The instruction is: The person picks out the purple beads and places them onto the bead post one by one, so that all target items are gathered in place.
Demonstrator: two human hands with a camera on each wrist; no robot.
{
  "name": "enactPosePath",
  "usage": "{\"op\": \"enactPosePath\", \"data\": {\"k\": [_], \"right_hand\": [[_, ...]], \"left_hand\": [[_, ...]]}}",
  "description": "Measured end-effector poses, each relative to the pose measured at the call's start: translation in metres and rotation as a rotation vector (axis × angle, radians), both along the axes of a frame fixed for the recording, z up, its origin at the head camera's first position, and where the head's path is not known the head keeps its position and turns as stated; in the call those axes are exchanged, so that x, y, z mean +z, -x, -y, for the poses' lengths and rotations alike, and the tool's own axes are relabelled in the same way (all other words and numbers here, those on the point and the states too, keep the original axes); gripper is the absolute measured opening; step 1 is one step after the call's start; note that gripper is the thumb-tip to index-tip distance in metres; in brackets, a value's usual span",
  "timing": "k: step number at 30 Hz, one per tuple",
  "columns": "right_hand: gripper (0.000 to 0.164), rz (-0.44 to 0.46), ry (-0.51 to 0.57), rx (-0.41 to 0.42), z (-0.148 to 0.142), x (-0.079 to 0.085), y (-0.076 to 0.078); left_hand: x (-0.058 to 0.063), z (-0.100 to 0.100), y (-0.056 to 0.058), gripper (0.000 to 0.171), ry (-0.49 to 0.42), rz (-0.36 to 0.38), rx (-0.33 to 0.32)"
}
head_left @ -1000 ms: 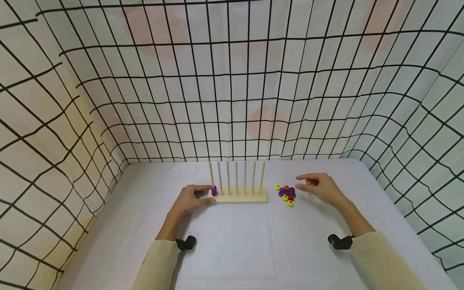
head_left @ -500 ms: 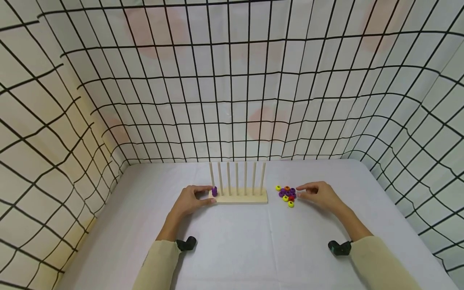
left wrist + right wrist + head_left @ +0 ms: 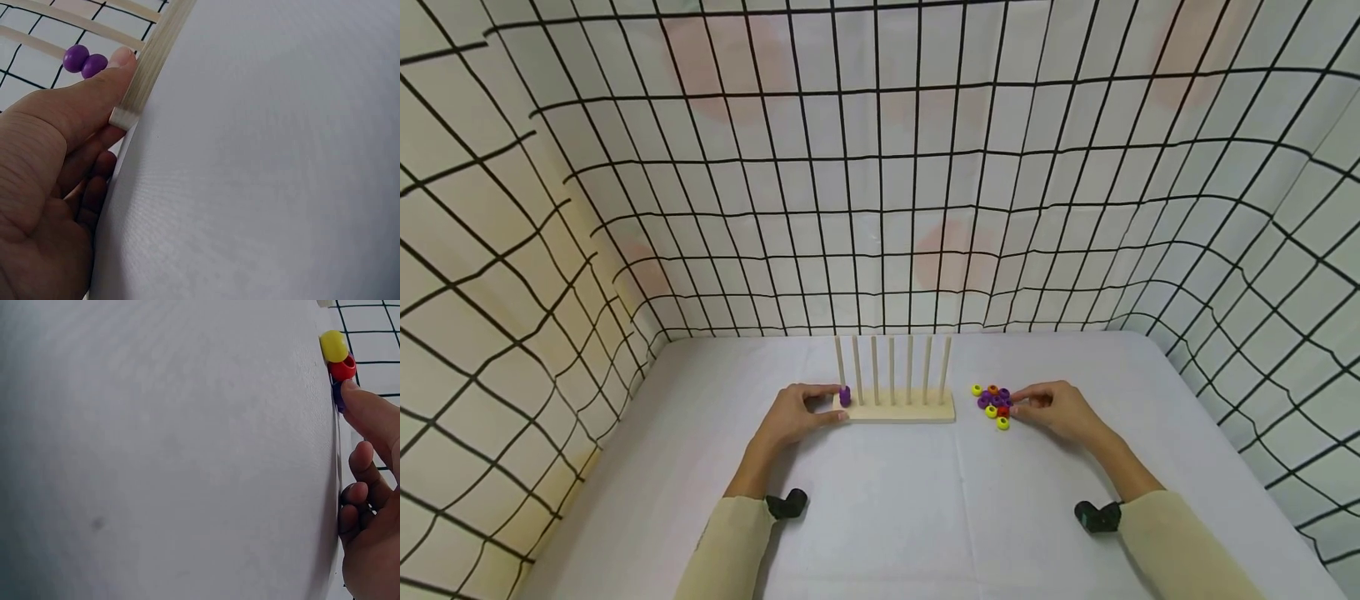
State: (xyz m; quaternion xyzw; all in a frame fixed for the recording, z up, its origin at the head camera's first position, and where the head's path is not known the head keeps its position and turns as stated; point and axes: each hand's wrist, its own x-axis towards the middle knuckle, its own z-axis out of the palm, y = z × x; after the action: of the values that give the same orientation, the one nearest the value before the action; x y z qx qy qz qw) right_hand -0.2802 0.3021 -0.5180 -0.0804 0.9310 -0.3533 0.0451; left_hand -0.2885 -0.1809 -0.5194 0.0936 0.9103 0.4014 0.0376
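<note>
Right grip (image 3: 1062,411) partly hides purple bead (image 3: 337,395); hold unconfirmed. Wooden base (image 3: 156,56) cropped by left wrist view's top, table's (image 3: 887,508) near edge by head view's bottom.

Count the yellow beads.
3: far yellow bead, left of the orange bead; middle yellow bead, left of the red bead; near yellow bead, frontmost. More may be hidden.

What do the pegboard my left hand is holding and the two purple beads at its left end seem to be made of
Pale, rectangular wooden pegboard: bare, matte, probably unvarnished wood; grain lines run along its edge.
Two glossy, round purple beads: smooth, with small highlights; probably plastic or painted wood, but the look doesn't settle which.
</note>
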Motion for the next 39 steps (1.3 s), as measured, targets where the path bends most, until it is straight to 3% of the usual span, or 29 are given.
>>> {"op": "enactPosePath", "data": {"k": [18,39], "right_hand": [[0.038,0.023,-0.001,-0.022,0.006,-0.002,-0.001],[0.034,-0.052,-0.018,-0.025,-0.003,0.01,-0.003]], "left_hand": [[-0.001,0.002,-0.001,0.055,0.004,-0.021,-0.01],[-0.001,0.0,-0.002,0.054,-0.013,-0.007,0.004]]}}
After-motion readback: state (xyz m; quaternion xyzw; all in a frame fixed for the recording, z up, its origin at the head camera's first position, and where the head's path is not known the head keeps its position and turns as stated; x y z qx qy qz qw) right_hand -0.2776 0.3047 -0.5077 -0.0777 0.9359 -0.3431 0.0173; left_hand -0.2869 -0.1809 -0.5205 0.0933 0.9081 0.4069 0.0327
